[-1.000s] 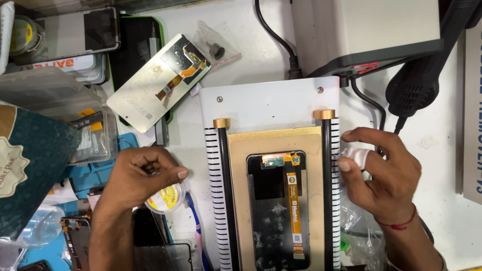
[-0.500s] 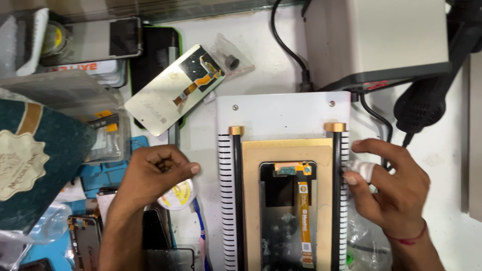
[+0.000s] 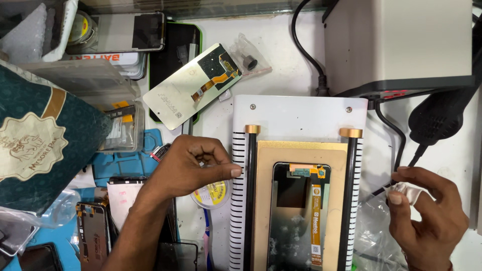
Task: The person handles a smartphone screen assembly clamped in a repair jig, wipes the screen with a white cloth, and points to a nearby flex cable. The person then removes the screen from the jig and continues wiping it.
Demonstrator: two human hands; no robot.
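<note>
Right hand (image 3: 432, 216) pinches white cloth (image 3: 407, 191), beside separator machine (image 3: 299, 150).

The heating machine (image 3: 300, 115) is white with black stripes down both sides, its two rods (image 3: 250, 200) black with gold caps, and its pad (image 3: 301, 150) tan under a black phone screen (image 3: 300, 216) that carries an orange ribbon cable (image 3: 316, 216). The box (image 3: 40, 135) at far left is deep teal with a gold band and a cream scalloped emblem (the mat (image 3: 125, 163) beside it is plain blue). The right hand (image 3: 432, 216) pinches a whitish scrap (image 3: 407, 191), and a yellow tape roll (image 3: 213, 193) lies under the left hand (image 3: 193, 168).
</note>
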